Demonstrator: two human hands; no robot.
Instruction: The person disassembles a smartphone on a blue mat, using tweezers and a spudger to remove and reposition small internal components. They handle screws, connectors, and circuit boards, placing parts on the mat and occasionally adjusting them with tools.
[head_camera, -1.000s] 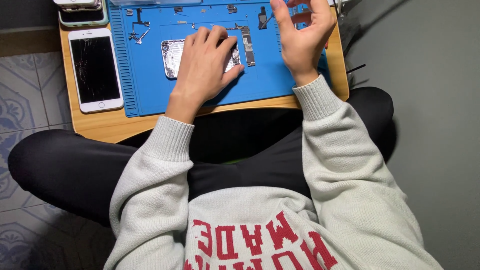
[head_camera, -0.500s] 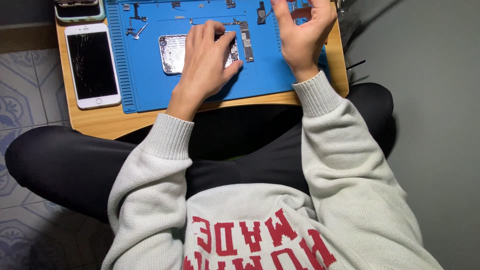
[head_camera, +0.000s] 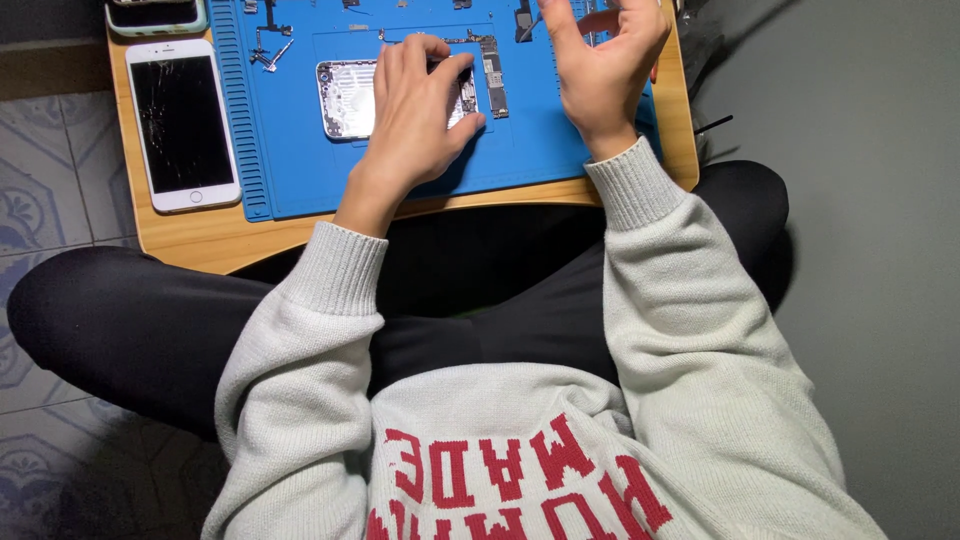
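A low wooden table (head_camera: 200, 235) stands on patterned floor tiles (head_camera: 40, 150) beside a grey wall (head_camera: 860, 200). On its blue work mat (head_camera: 290, 150) lies an opened phone shell (head_camera: 345, 98), pressed flat by the left hand (head_camera: 415, 110). The right hand (head_camera: 605, 65) hovers farther right, fingers loosely curled, holding nothing visible. A white phone (head_camera: 183, 122) with a cracked screen lies left.

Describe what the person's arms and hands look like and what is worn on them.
Both arms are in loose, pale grey knit sweater sleeves ending in ribbed cuffs: the left sleeve and the right sleeve. The left hand and right hand are bare, with no gloves; no rings or watch are visible. The sweater front carries large red block lettering.
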